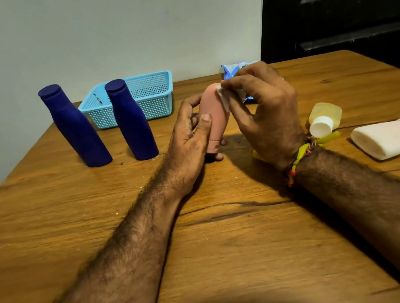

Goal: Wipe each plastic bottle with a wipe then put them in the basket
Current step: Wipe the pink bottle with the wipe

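Note:
My left hand (189, 137) grips a pink plastic bottle (214, 115), held cap-down just above the table's middle. My right hand (265, 110) pinches a white wipe (223, 97) against the bottle's upper right side. Two dark blue bottles (73, 126) (132, 120) stand upright at the left, in front of a light blue mesh basket (154, 93) by the wall. A yellowish bottle with a white cap (323, 118) lies to the right of my right hand. A white bottle (394, 136) lies on its side at the far right.
A blue wipe packet (229, 70) sits behind my right hand, mostly hidden. The wooden table (232, 237) meets a pale wall at the back. A dark door stands at the back right. A small dark item lies inside the basket.

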